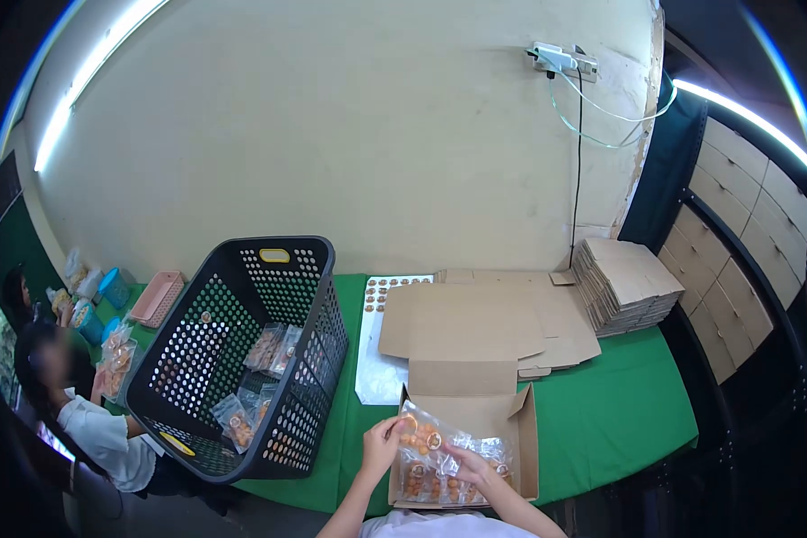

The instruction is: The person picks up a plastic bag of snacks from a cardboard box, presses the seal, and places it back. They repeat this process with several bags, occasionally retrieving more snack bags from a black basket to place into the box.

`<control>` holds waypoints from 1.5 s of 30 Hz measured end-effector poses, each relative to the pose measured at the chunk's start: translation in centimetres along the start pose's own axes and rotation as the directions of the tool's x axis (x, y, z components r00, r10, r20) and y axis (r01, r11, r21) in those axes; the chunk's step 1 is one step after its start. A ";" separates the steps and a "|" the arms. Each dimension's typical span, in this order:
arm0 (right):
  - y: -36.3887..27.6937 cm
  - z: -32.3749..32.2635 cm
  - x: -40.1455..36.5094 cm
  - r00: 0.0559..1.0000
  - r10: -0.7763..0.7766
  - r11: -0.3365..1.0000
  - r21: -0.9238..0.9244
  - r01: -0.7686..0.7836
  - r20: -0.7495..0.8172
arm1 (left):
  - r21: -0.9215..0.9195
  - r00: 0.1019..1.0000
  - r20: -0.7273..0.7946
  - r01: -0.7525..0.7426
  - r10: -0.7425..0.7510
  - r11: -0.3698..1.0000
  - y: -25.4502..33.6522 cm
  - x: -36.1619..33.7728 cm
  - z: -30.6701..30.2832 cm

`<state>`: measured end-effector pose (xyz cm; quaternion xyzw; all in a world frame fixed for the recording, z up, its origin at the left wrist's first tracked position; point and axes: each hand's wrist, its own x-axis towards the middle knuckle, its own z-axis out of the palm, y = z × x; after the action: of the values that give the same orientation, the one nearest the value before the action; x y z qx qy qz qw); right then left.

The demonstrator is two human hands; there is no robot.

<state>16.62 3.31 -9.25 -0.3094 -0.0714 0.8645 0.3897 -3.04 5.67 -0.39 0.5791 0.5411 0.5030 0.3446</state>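
Note:
Between my two hands is a clear plastic packet of small orange pieces with a round sticker on it. My left hand pinches its upper left edge. My right hand grips its lower right end. The packet is tilted above an open cardboard box in front of me, its lid flap standing up at the back. Inside the box lie several similar packets, partly covered by my hands and the held packet.
A large dark perforated basket holding several packets stands left on the green cloth. Behind the box are a sheet of round stickers, flat cardboard and stacked folded boxes. People sit at the far left.

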 end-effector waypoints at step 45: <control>-5.5 2.3 -3.9 0.988 -0.114 0.827 -0.561 0.037 -0.104 | 0.076 0.972 -0.099 0.220 -0.213 0.972 -2.2 -1.5 2.3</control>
<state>20.67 4.53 -3.52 -0.4633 -0.3065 0.7674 0.3202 -1.34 4.91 -3.34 0.5078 0.6372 0.4641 0.3474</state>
